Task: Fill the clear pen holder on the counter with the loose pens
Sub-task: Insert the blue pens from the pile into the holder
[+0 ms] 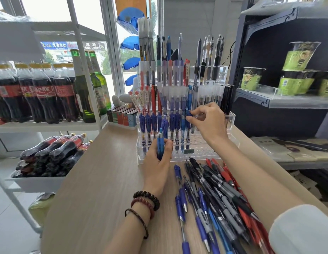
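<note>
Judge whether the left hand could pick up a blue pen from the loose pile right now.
Probably not yet: the left hand grips blue pens, so its fingers are occupied, though the loose pile lies near with nothing between.

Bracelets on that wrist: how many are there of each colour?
Black bead bracelet: 1
Red bead bracelet: 1
Thin dark bracelet: 1
Total: 3
</note>
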